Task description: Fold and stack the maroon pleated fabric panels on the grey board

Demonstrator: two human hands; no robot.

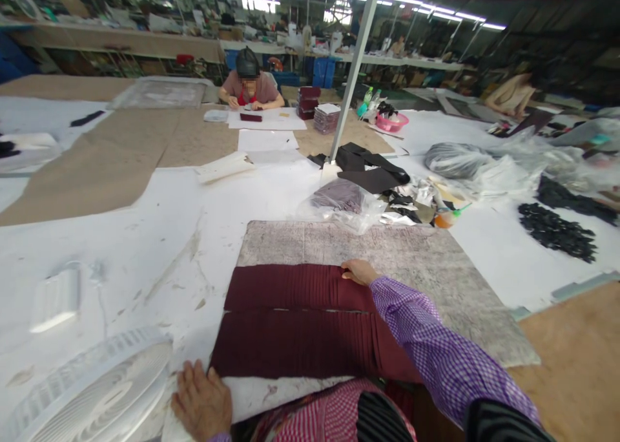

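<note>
Two rows of dark maroon overlapping pieces (295, 319) lie on a stained grey board (436, 267) in front of me. My right hand (357, 272) reaches across in a purple checked sleeve, fingers bent on the far right end of the upper row. My left hand (201, 400) rests flat, fingers apart, on the white table covering by the near left corner of the lower row, holding nothing.
A white fan (92, 390) lies at the near left. A clear bag of dark pieces (341, 199), black scraps (557, 229), black material (368, 167) and a metal post (356, 67) stand beyond the board. Another person (250, 83) works at the far side of the table.
</note>
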